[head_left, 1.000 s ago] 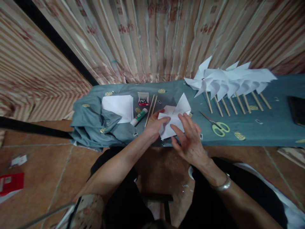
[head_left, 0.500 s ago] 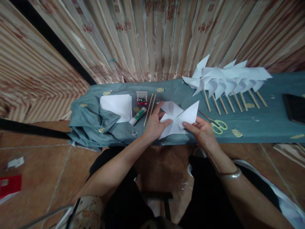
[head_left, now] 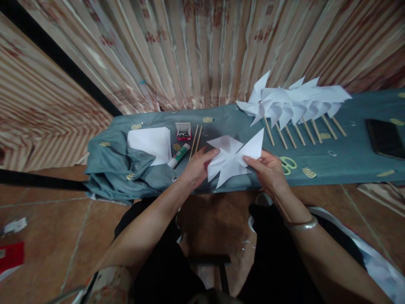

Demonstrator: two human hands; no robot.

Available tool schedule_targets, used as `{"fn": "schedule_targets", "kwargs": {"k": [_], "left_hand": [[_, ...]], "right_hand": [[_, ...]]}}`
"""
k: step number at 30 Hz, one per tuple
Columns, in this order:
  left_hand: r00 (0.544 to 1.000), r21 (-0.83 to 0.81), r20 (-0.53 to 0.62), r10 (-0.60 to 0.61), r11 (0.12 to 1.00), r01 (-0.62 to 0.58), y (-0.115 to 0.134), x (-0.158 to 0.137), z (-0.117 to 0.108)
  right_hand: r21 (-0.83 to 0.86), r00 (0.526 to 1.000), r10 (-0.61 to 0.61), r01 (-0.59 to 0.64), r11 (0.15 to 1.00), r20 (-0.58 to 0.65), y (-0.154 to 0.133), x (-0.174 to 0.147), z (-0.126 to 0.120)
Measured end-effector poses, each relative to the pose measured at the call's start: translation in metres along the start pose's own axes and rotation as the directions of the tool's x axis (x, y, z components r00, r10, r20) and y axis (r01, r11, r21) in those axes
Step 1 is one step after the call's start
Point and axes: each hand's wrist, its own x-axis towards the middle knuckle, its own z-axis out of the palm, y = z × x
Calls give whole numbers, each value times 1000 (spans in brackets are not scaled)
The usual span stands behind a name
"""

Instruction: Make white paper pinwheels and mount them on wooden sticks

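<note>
Between my hands is a white paper square (head_left: 230, 158) with slits cut in from its corners, its flaps standing apart like pinwheel blades. My left hand (head_left: 201, 164) pinches its left edge, thumb on top and fingers beneath. On the other side my right hand (head_left: 268, 166) grips the right part, the thumb pressing near the middle; its other fingers are partly hidden behind the paper. Green-handled scissors (head_left: 288, 164) lie just beyond my right hand, their blades hidden. Close to my left hand are two wooden sticks (head_left: 196, 139) and a glue stick (head_left: 179, 156).
A stack of white paper (head_left: 152, 143) and a small red box of pins (head_left: 184, 132) lie at the left of the cloth-covered table (head_left: 221, 120). Several finished paper pinwheels (head_left: 291, 103) on sticks overlap at the back right. A dark phone-like object (head_left: 384, 137) rests far right.
My left hand has shifted to the paper's left edge, and the lower left flap now stands apart from its neighbour. My right hand keeps its grip. The whole view has shifted slightly.
</note>
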Motion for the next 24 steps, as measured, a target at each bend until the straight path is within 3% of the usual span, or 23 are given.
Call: {"fn": "schedule_targets", "kwargs": {"k": [3, 5, 12, 15, 18, 20, 21, 24], "left_hand": [[986, 53, 155, -60, 997, 52, 1, -2, 0], [977, 104, 193, -85, 992, 65, 0, -3, -1], [995, 268, 86, -59, 963, 34, -11, -2, -1], [998, 230, 50, -49, 973, 37, -15, -1, -1], [997, 160, 40, -72, 985, 65, -14, -1, -1], [996, 115, 30, -89, 990, 85, -11, -1, -1], [996, 93, 24, -89, 992, 86, -10, -1, -1], [998, 32, 3, -62, 998, 62, -6, 1, -2]], "right_hand": [[20, 1000, 14, -14, 1000, 10, -1, 0, 0], [17, 1000, 15, -15, 1000, 23, -1, -1, 0], [-32, 999, 34, -33, 999, 39, 1, -3, 2], [-70, 997, 35, -31, 997, 68, 3, -2, 1], [-182, 995, -68, 82, 980, 78, 2, -2, -5], [-346, 973, -223, 232, 909, 64, -2, -4, -11], [-453, 945, -321, 317, 833, 71, -5, -6, -13], [-731, 817, -522, 510, 454, 245, -14, -16, -16]]}}
